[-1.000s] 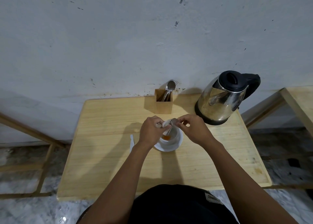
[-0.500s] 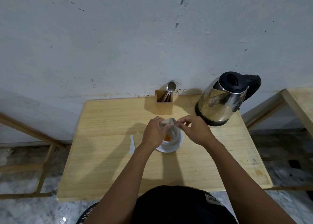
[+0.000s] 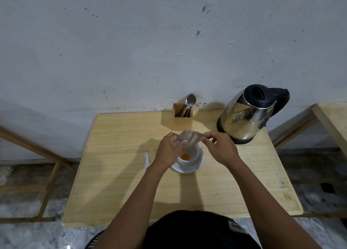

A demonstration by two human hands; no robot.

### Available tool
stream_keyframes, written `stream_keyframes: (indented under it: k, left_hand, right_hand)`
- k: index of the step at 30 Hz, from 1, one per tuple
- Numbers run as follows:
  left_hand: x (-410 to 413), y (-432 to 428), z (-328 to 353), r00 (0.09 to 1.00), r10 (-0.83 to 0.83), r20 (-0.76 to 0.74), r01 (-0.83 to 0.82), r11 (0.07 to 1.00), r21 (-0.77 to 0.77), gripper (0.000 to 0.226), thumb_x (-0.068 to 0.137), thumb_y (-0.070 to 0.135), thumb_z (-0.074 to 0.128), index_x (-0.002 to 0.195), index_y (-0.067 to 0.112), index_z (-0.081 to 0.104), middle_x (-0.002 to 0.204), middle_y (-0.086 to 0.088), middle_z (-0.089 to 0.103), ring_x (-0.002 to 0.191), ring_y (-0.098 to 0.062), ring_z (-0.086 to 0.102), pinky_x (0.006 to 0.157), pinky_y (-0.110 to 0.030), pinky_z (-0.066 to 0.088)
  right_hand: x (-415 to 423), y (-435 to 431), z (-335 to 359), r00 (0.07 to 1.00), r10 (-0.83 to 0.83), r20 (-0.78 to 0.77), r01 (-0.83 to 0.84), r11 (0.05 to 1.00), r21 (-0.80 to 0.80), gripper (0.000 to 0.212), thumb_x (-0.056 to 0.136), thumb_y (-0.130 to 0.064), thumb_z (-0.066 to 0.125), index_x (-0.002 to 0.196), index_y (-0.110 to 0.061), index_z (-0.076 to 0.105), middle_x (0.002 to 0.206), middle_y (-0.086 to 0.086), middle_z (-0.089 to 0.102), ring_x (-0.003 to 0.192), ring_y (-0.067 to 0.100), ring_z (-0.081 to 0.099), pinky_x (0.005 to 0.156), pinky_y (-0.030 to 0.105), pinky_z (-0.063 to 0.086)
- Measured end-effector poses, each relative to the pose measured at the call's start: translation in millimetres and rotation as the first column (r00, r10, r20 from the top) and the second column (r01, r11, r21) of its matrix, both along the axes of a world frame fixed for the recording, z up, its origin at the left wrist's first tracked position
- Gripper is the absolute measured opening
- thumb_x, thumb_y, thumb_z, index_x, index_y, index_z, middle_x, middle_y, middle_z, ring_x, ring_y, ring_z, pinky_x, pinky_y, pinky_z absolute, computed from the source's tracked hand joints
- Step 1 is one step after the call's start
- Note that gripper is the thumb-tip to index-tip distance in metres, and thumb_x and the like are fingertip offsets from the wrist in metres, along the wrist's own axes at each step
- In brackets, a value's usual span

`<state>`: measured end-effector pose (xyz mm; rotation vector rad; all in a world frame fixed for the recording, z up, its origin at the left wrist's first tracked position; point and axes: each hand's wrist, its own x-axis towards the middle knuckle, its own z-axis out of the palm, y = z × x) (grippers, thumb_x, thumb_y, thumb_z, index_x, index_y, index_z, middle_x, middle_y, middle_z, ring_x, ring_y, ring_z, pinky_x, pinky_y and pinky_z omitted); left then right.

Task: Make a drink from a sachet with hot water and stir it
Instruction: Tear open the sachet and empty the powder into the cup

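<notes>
Head view: a pale wooden table (image 3: pixel 116 183) is seen from above, set against a marked grey wall (image 3: pixel 131 42). A sachet (image 3: pixel 189 138), motion-blurred and greyish, is held over a white cup (image 3: pixel 189 159) near the table's middle. The left hand (image 3: pixel 168 152) is closed around the sachet's left end, fingers curled tight on it. The right hand (image 3: pixel 220 150) pinches the sachet's right corner between thumb and forefinger, the remaining fingers loosely bent and apart. A small heap of orange powder (image 3: pixel 185 156) is seen at the bottom of the cup. The cup is set on a white saucer (image 3: pixel 199 165). A torn white strip (image 3: pixel 147 162) lies flat on the table just left of the saucer, partly hidden by the left wrist. At the far edge, a small wooden holder (image 3: pixel 183 120) stands upright with a spoon (image 3: pixel 190 100) and other cutlery in it. A steel kettle (image 3: pixel 246 117) with black lid and handle stands at the far right corner, well apart from the cup. A second table's edge (image 3: pixel 332 117) is seen at the right.
</notes>
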<state>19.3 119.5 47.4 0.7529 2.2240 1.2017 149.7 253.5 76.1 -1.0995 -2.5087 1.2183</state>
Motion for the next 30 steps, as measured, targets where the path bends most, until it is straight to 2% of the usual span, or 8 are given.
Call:
stream_keyframes:
  k: [3,7,10,13,18,23,27,30]
  left_hand:
    - [-3.4,-5.4,-2.0,0.998,0.049,0.048,-0.051,0.998,0.037,0.025,0.086,0.029,0.065,0.08,0.005,0.061,0.082,-0.01,0.059,0.078,-0.022,0.057,0.068,-0.028,0.043]
    - [-7.8,-17.7,7.3,0.984,0.071,0.163,-0.083,0.994,0.066,0.036,0.085,0.037,0.065,0.119,0.022,0.061,0.103,-0.003,0.066,0.094,-0.018,0.061,0.079,-0.025,0.048]
    - [-5.0,-27.2,16.1,0.953,0.114,0.281,-0.109,0.994,-0.033,0.056,0.084,0.05,0.062,0.132,0.026,0.05,0.114,0.001,0.06,0.103,-0.015,0.058,0.084,-0.025,0.044]
    - [1.6,-33.1,23.3,0.913,0.06,0.404,-0.059,0.998,-0.015,0.047,0.083,0.057,0.057,0.121,0.027,0.059,0.109,0.004,0.065,0.099,-0.011,0.06,0.08,-0.023,0.046]
    - [11.6,-34.9,26.3,0.88,0.057,0.471,-0.139,0.98,0.142,0.03,0.086,0.045,0.061,0.094,0.018,0.074,0.094,-0.007,0.076,0.085,-0.014,0.068,0.082,-0.034,0.053]
    - [4.1,-45.9,28.0,0.768,0.259,0.586,-0.44,0.878,0.188,0.023,0.085,0.031,0.068,0.094,0.01,0.073,0.082,-0.005,0.076,0.08,-0.02,0.073,0.073,-0.029,0.057]
    - [-14.7,-69.1,24.9,0.717,0.348,0.604,-0.558,0.805,0.199,0.012,0.085,0.023,0.069,0.09,0.013,0.071,0.072,0.003,0.071,0.071,-0.019,0.068,0.067,-0.027,0.052]
    - [-32.2,-89.8,14.0,0.748,0.439,0.498,-0.557,0.823,0.11,0.01,0.076,0.019,0.072,0.075,0.01,0.066,0.069,-0.006,0.058,0.061,-0.019,0.051,0.064,-0.03,0.046]
  right_hand:
    - [0.2,-4.6,-0.5,0.997,0.063,-0.046,-0.068,0.99,-0.12,0.006,0.091,-0.032,0.066,0.09,-0.031,0.072,0.091,-0.014,0.071,0.083,0.012,0.064,0.077,0.038,0.053]
    - [4.8,-4.7,6.1,0.969,-0.178,-0.172,0.127,0.953,-0.275,0.012,0.091,-0.025,0.065,0.091,-0.017,0.074,0.084,-0.008,0.069,0.079,0.009,0.062,0.071,0.023,0.049]
    - [10.6,-4.1,5.3,0.92,-0.362,-0.151,0.211,0.781,-0.588,0.014,0.09,-0.026,0.068,0.093,-0.013,0.073,0.084,-0.002,0.066,0.08,0.014,0.058,0.086,0.035,0.053]
    - [11.6,-14.2,4.8,0.87,-0.482,-0.107,0.188,0.525,-0.83,0.01,0.09,-0.02,0.067,0.088,-0.01,0.066,0.08,-0.001,0.061,0.075,0.014,0.053,0.088,0.036,0.053]
    - [1.7,-47.0,1.0,0.89,-0.451,-0.07,0.136,0.408,-0.903,0.006,0.091,-0.016,0.064,0.087,-0.011,0.066,0.074,-0.001,0.065,0.07,0.012,0.058,0.082,0.032,0.049]
    - [-8.8,-68.7,-0.9,0.965,-0.255,-0.051,0.112,0.584,-0.804,0.014,0.09,-0.024,0.066,0.091,-0.013,0.075,0.085,0.001,0.07,0.077,0.015,0.063,0.076,0.031,0.052]
    - [-13.8,-65.3,-13.3,0.986,-0.15,-0.072,0.113,0.921,-0.372,0.018,0.089,-0.032,0.063,0.087,-0.017,0.072,0.085,-0.001,0.07,0.081,0.015,0.064,0.072,0.03,0.049]
    - [-15.6,-51.7,-32.2,0.998,-0.056,-0.002,0.055,0.992,-0.111,0.023,0.088,-0.04,0.062,0.104,-0.024,0.065,0.106,-0.004,0.063,0.097,0.016,0.06,0.078,0.034,0.05]
